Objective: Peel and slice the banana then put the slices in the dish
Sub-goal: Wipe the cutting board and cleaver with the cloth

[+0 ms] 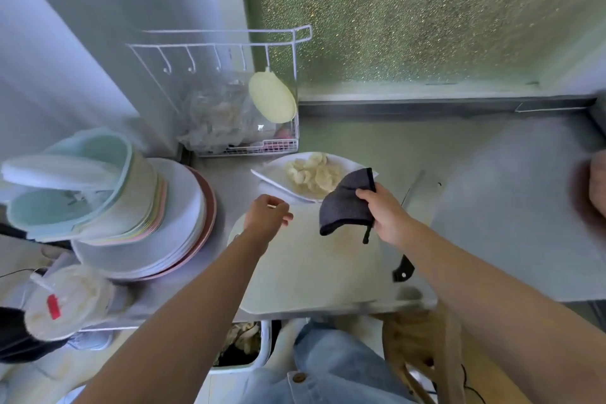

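Several banana slices lie in a white dish at the back of the counter. In front of it lies a white cutting board. My right hand grips a dark grey cloth just above the board's far part. My left hand hovers at the board's far left corner with loosely curled fingers and holds nothing that I can see. A knife with a black handle lies along the board's right side, its blade pointing away from me.
A stack of plates and pastel bowls stands at the left. A white wire rack with bags and a pale lid sits behind the dish. A lidded cup is at the near left. A bin stands below the counter edge.
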Tool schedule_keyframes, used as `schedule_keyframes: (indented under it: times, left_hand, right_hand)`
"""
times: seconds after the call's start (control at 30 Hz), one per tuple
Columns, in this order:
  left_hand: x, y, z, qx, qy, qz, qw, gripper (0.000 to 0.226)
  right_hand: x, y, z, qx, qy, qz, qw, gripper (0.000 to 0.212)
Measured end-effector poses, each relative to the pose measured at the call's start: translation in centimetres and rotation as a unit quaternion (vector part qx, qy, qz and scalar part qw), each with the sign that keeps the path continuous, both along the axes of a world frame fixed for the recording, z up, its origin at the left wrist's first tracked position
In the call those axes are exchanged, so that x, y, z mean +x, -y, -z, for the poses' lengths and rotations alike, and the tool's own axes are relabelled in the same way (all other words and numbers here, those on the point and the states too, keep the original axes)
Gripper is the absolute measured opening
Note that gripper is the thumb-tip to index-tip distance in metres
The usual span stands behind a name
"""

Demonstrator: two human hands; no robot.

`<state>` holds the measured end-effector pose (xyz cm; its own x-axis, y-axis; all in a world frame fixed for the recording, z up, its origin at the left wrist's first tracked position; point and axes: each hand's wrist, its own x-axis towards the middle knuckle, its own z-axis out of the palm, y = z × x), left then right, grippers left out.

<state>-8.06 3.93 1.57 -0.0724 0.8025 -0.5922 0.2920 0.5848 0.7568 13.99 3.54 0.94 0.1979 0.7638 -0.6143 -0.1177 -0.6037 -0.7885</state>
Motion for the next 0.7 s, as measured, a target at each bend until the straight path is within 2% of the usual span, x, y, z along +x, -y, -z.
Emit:
schedule_keyframes:
  times: [0.07, 0.2, 0.33, 0.43, 0.6, 0.7]
  left_hand:
    - [0.7, -1.5, 0.0, 0.01, -0.024, 0.015, 1.0, 0.003]
    - [1.4, -4.2, -0.3, 0.044, -0.089, 0.039, 0.994, 0.011]
    - [1.6, -6.7, -0.6, 0.074, -0.231, 0.059, 0.968, 0.023]
    - [1.7, -8.4, -0.4, 0.055, -0.306, 0.071, 0.948, 0.032]
    - [1.8, -10.3, 0.1, 0.001, -0.335, 0.065, 0.94, 0.038]
    - [1.5, -10.9, 0.8, -0.001, -0.329, 0.049, 0.943, 0.034]
  right_hand:
    - [1.1, -1.6, -0.2, -0.006, -0.008, 0.01, 1.0, 0.032]
    - [1.9, -4.6, -0.8, -0.004, -0.031, 0.032, 0.999, 0.029]
    - [2.4, -8.2, -1.4, -0.016, -0.004, 0.044, 0.999, 0.035]
    - [2.6, -11.0, -1.5, -0.032, 0.002, 0.028, 0.999, 0.037]
    - [2.1, -14.3, -1.5, -0.031, -0.04, 0.027, 0.998, 0.034]
    - [1.6, -15.0, -2.2, -0.028, -0.073, 0.039, 0.996, 0.021]
